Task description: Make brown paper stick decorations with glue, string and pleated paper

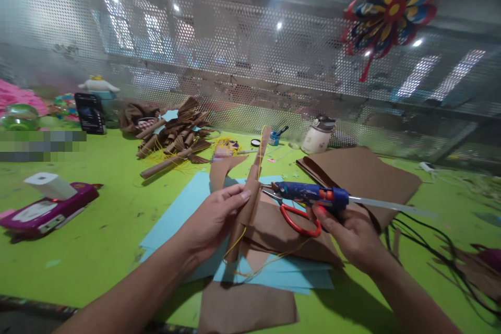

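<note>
Roll (249,206): between the hands, slanting away over the blue sheets (183,209)
Left hand (211,219): thumb and fingers pinching the roll's left side
Right hand (354,235): wrapped around the glue gun (305,191), tip at the roll's right side; contact too small to tell
Scissors (284,215): just under the gun; cannot tell whether held
Table (117,224): green shows widely left of the sheets; near edge under the left forearm; mesh (235,62) behind
Right side: brown paper (368,169) beyond that hand, cables (446,266) beside it
</note>
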The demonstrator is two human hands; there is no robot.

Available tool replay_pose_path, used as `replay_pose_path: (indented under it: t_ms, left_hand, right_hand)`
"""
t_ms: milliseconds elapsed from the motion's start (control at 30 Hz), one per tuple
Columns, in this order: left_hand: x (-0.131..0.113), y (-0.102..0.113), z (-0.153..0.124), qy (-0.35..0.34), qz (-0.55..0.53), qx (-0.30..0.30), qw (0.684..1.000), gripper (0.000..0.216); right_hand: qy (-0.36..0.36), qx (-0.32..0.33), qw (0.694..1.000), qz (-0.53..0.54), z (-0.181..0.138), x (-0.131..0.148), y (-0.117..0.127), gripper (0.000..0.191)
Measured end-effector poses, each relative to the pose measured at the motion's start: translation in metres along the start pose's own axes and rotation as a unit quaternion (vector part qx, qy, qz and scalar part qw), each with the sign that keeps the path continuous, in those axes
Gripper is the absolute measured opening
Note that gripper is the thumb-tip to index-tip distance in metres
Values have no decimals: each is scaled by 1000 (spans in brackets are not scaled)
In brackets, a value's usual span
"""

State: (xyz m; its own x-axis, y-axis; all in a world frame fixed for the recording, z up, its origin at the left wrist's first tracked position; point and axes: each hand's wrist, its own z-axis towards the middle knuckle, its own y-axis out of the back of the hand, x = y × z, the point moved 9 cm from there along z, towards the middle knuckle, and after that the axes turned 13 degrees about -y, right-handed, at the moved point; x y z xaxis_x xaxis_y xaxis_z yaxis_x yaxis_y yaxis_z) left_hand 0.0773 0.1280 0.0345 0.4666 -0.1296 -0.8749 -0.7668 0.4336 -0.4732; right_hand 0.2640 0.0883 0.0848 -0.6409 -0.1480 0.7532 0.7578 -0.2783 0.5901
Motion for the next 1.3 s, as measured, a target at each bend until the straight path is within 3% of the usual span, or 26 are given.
replay_pose_path:
  t_ms: [100, 667, 1200, 1300]
  left_hand:
    - [-1, 1, 1, -3, 5, -6, 1000, 33]
    - [2, 3, 1, 8, 6, -11, 1000, 32]
    - [-2, 7, 3, -2, -17, -26, 1000, 20]
    - [0, 8, 3, 4, -15, -30, 999, 21]
  right_hand:
    - [-12, 34, 999, -18, 0, -3, -7, 33]
    - [-13, 34, 999, -37, -3, 6, -8, 32]
    - [38, 116, 991, -59, -13, 11, -22, 28]
    - [44, 105, 992, -54, -11, 10, -20, 28]
